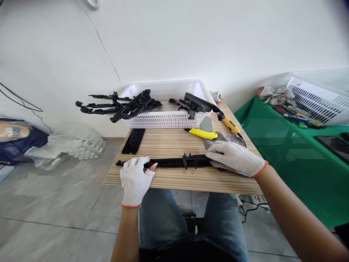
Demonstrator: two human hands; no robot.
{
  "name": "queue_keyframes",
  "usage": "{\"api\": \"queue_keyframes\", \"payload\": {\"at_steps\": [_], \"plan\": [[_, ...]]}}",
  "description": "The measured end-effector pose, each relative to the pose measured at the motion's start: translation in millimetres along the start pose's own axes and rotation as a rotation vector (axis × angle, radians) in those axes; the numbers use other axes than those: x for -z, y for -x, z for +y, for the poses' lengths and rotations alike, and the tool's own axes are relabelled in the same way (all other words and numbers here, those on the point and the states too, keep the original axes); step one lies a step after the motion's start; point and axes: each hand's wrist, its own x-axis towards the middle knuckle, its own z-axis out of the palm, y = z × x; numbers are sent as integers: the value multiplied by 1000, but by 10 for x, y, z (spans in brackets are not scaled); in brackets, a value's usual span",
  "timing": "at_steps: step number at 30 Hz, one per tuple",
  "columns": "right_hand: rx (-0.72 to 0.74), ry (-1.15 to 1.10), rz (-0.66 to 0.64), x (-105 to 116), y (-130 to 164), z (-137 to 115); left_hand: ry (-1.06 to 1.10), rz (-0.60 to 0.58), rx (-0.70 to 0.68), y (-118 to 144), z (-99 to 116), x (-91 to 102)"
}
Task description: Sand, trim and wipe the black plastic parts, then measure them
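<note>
Both gloved hands are on the long black plastic strip (174,162) lying flat across the worktop (180,180): left hand (135,178) pinches its left end, right hand (236,157) presses down on the right end over a grey cloth (223,137), probably to keep it steady. The yellow utility knife (202,134) sits just behind, and the white basket (166,103) holds more black parts.

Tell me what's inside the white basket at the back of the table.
The white basket holds black plastic parts, some sticking out over its left rim, more at the right. Its wall hides whatever lies at the bottom.
</note>
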Motion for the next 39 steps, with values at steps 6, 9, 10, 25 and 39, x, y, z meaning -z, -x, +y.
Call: {"api": "queue_keyframes", "payload": {"at_steps": [6,9,10,25,39], "plan": [[70,-59,-49,21,51,63,26,-25,-5,-5,19,20],[24,-70,-60,-6,76,30,30,-26,-1,-5,19,18],[5,-60,-60,-13,90,8,35,-25,-3,-4,17,15],[-77,1,-141,74,236,-43,65,-28,-31,4,-2,-2],[-63,16,-148,-9,247,-9,65,-16,-44,3,-1,3]]}}
